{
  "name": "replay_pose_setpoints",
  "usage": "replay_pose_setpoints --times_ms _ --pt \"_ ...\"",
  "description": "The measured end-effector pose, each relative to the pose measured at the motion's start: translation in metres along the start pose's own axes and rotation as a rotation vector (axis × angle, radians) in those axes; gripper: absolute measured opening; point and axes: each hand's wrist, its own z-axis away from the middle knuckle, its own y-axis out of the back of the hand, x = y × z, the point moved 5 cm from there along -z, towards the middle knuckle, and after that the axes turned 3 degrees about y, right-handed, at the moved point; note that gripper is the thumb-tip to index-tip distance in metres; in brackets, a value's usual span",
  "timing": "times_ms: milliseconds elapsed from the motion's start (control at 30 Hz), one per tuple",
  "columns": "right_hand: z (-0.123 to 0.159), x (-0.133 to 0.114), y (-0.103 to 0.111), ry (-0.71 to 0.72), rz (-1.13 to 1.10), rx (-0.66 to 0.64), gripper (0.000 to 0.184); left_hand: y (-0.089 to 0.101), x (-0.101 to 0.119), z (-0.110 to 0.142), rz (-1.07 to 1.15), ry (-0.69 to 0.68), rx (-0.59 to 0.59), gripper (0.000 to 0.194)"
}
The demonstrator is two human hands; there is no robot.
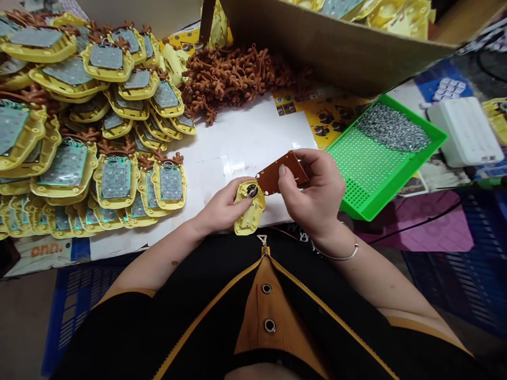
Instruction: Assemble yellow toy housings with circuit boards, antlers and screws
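Observation:
My left hand [224, 208] grips a yellow plastic toy shell [249, 214] just above my lap, its fingers curled round the upper edge where a small round speaker [252, 191] sits. My right hand [312, 192] pinches a brown circuit board [282, 171] between thumb and fingers, tilted, with its lower corner meeting the top of the shell by the speaker. Both hands hover at the near edge of the white sheet [245, 142] on the table.
Stacks of yellow shells with grey keypads [79, 132] fill the left side. A heap of brown antler pieces [233, 76] lies at the back. A green tray [356, 174] of small screws sits right, beside a white box [467, 132]. A cardboard box [328, 42] stands behind.

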Motion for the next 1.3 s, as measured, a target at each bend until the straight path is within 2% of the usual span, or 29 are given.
replay_pose_setpoints --times_ms 100,233,433,667,733,867,1000,1100,1300 --pt "0.003 -0.003 0.001 0.062 -0.024 -0.024 0.018 -0.001 -0.005 0.0 0.148 0.058 -0.047 0.047" --pt "0.007 -0.003 0.004 0.135 -0.004 -0.011 0.023 0.001 -0.009 -0.001 0.292 0.112 0.001 0.043" --pt "0.011 -0.004 0.001 0.157 -0.073 -0.021 0.028 -0.003 -0.013 -0.001 0.356 0.15 -0.075 0.045" --pt "0.009 -0.017 0.001 0.334 -0.116 -0.097 0.037 0.004 -0.014 0.0 0.315 0.098 -0.091 0.05" --pt "0.01 -0.021 0.003 0.426 -0.047 -0.159 0.032 0.007 -0.013 0.0 0.291 0.065 -0.091 0.049" --pt "0.02 -0.031 0.004 0.678 0.087 -0.263 0.008 0.009 -0.012 -0.002 0.278 0.035 -0.062 0.045" --pt "0.031 -0.041 0.002 0.886 0.138 -0.28 0.01 0.01 -0.012 -0.004 0.322 0.07 0.022 0.041" --pt "0.035 -0.043 -0.002 0.943 0.177 -0.343 0.013 0.009 -0.011 -0.004 0.374 0.09 0.059 0.039" --pt "0.036 -0.042 -0.003 0.942 0.127 -0.346 0.012 0.009 -0.007 -0.001 0.468 0.097 0.094 0.031"
